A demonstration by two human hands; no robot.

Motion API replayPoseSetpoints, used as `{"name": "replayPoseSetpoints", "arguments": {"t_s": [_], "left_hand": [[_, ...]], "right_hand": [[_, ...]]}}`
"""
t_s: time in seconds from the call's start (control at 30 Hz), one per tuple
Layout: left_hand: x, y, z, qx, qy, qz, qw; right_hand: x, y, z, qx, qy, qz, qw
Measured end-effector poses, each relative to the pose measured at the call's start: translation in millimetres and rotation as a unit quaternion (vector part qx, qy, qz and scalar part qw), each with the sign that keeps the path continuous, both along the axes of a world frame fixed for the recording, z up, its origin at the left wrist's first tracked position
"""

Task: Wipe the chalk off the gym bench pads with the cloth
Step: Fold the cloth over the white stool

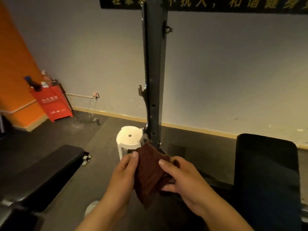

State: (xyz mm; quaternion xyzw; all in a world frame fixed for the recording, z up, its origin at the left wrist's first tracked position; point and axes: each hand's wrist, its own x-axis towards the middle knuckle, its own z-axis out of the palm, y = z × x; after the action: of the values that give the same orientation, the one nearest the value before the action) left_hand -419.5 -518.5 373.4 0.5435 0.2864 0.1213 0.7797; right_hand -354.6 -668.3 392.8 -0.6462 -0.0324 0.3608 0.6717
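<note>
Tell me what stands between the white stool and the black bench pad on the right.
The head view shows a dark metal rack post between the white stool and that bench pad, nearer the stool.

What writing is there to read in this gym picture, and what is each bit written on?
"不扰人,和谐健身": gold characters on the black banner at the top of the wall. Their tops are cut off, and those left of the post are too blurred to read.
White characters on the red cabinet: too blurred to read.
The cloth shows no writing.
</note>
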Motion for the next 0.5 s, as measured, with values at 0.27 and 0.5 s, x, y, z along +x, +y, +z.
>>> {"name": "replayPoseSetpoints", "arguments": {"t_s": [0.27,0.5], "left_hand": [[-58,36,29,-0.052,0.029,0.044,0.997],[-80,58,31,-0.090,-0.016,0.103,0.991]], "right_hand": [[-15,52,16,-0.057,-0.100,0.037,0.993],[-17,89,22,0.023,0.063,0.087,0.994]]}}
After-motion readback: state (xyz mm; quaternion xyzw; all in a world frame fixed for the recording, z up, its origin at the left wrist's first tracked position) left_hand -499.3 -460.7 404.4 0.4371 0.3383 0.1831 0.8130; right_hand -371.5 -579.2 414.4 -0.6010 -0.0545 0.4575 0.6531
